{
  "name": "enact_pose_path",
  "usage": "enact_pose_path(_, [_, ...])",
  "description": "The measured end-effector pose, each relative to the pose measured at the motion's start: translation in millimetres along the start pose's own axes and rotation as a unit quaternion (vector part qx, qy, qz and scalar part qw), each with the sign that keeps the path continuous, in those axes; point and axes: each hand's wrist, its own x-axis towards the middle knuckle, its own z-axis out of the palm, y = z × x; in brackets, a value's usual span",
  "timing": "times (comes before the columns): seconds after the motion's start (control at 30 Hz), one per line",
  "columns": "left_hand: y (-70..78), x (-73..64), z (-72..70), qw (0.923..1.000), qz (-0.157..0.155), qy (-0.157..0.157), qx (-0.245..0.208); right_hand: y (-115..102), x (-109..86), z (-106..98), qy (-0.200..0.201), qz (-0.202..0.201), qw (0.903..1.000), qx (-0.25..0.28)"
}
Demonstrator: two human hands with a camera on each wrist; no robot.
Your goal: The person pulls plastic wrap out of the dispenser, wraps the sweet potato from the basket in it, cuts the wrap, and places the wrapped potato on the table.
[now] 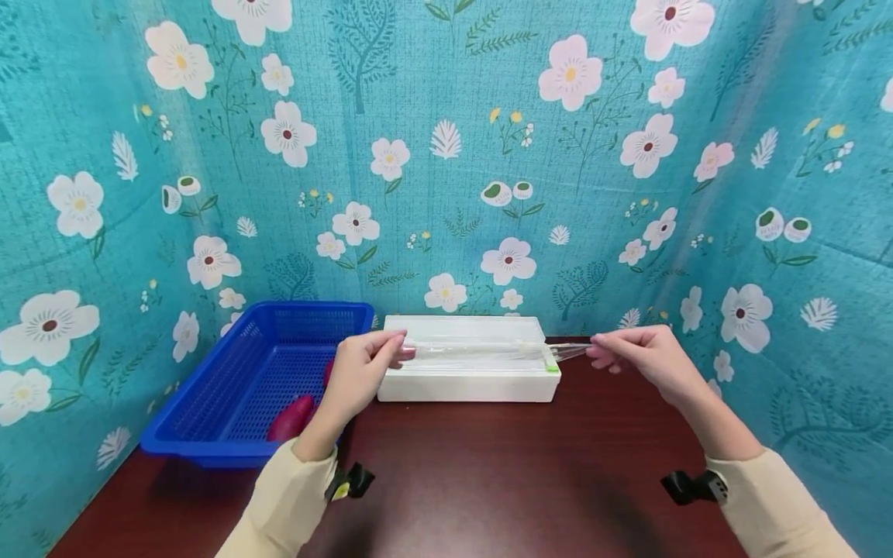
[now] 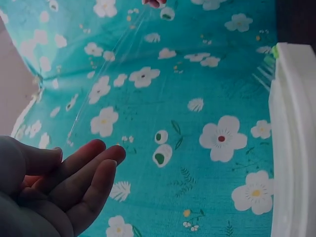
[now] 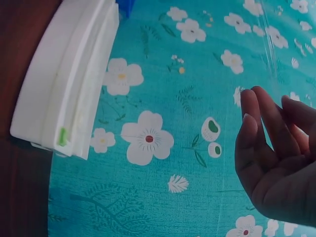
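Clear plastic wrap (image 1: 574, 350) is stretched between both hands above a white cling wrap dispenser box (image 1: 467, 387). My left hand (image 1: 363, 368) pinches one end between thumb and index finger, over the box's left end. The other end is pinched by my right hand (image 1: 645, 356), out past the box's right end. In the left wrist view the wrap (image 2: 111, 59) runs as a thin, shiny, gathered strand up from the left thumb. A green slider (image 1: 550, 360) sits at the right end of the box, whose white lid (image 1: 463, 327) stands raised behind.
A blue plastic basket (image 1: 202, 448) stands at the left, its right side close to the box. Inside lies a dark pink-red item (image 1: 291, 418), with another partly hidden behind the left wrist. A floral curtain (image 1: 446, 194) surrounds the dark red-brown table (image 1: 502, 473).
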Motion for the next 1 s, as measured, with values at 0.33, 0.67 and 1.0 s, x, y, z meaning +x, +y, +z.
enact_pose_path(0.33, [-6.8, -51.5, 0.0, 0.9980, -0.043, -0.044, -0.013, 9, -44.4, 15, -0.059, 0.001, 0.9982, 0.000])
enact_pose_path(0.67, [-29.0, -98.6, 1.9, 0.9946, -0.013, -0.098, 0.031, 35, -77.9, 33, -0.126, 0.004, 0.9894, 0.072])
enact_pose_path(1.0, [-70.3, -141.8, 13.3, 0.9774, -0.088, -0.179, -0.068, 75, -99.2, 55, -0.208, 0.067, 0.9636, 0.153])
